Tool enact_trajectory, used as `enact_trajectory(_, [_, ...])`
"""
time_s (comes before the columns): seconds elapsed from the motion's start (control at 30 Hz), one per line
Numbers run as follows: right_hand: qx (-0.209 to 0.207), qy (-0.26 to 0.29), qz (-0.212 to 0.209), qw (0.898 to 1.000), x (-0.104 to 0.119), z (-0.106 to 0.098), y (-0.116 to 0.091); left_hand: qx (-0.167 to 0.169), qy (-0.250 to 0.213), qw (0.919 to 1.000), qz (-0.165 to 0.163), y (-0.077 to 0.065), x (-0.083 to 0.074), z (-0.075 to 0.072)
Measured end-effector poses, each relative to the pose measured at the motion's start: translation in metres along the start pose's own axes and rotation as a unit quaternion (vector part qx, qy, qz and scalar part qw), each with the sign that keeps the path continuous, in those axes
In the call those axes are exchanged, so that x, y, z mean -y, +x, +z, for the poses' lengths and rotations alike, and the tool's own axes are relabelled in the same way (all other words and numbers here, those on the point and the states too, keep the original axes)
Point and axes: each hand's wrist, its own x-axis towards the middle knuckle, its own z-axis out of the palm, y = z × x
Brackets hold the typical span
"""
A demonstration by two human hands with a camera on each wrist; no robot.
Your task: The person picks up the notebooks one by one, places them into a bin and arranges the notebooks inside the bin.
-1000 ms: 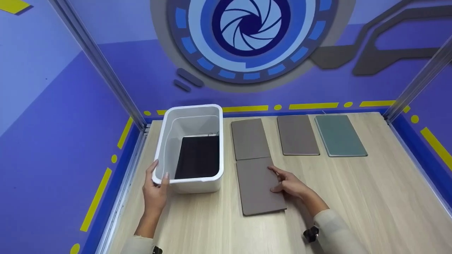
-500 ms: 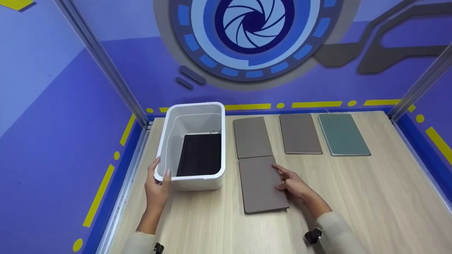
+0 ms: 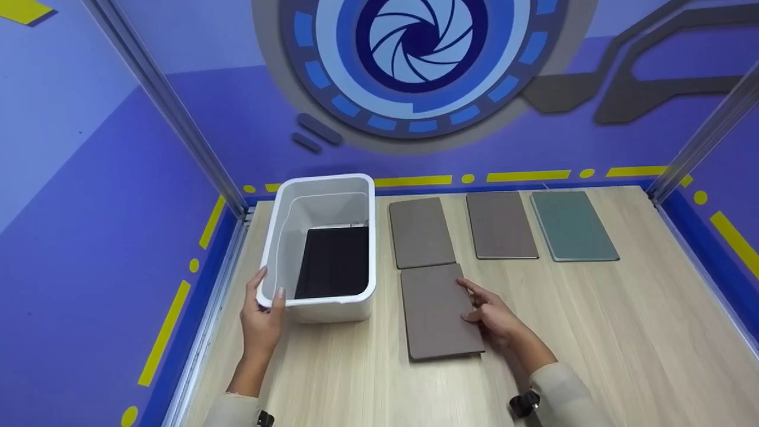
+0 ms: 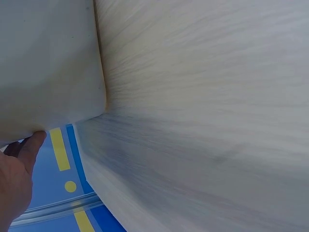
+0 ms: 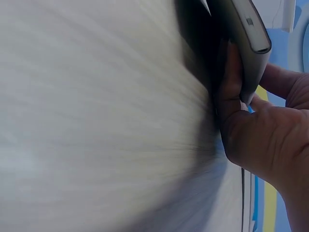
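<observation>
In the head view, a brown hardcover notebook (image 3: 439,314) lies nearest the person, its right edge raised a little. My right hand (image 3: 495,314) grips that edge; the right wrist view shows fingers beneath the notebook (image 5: 248,53) and its shadow on the table. A white plastic bin (image 3: 332,311) stands to the left. At its near left corner my left hand (image 3: 261,323) holds the rim, thumb on the near side. Inside the bin lies a flat black notebook-like item (image 3: 333,261). The left wrist view shows the bin's outer wall (image 4: 48,63) and part of the left hand (image 4: 19,179).
Just beyond the gripped notebook is another brown notebook (image 3: 422,232). Farther right, a third brown notebook (image 3: 502,225) and a green one (image 3: 574,225) lie flat on the wooden table (image 3: 605,332). Blue-purple walls (image 3: 195,118) enclose the table at the back and sides.
The gripped notebook and right hand have shifted slightly right, and its far edge no longer lines up with the notebook beyond. The left hand stays on the bin's rim.
</observation>
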Motion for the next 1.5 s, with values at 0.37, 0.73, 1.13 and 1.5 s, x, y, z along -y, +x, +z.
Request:
enact_trajectory(0.37, [0.016,0.012,-0.018,1.0,0.01,-0.007,-0.009,-0.001,-0.013,0.9996,0.026,-0.004,-0.039,-0.002])
enact_trajectory(0.73, [0.034,0.044,-0.03,0.998,0.032,-0.014,-0.015,-0.008,-0.009,0.9994,0.032,-0.003,-0.04,-0.001])
enact_trajectory(1.13, [0.033,0.074,-0.059,0.995,0.058,-0.015,-0.016,-0.008,-0.012,0.9994,0.033,-0.003,-0.04,-0.001])
enact_trajectory(1.5, [0.043,0.085,-0.095,0.991,0.08,-0.013,-0.014,-0.011,-0.017,0.9992,0.034,-0.003,-0.039,-0.001])
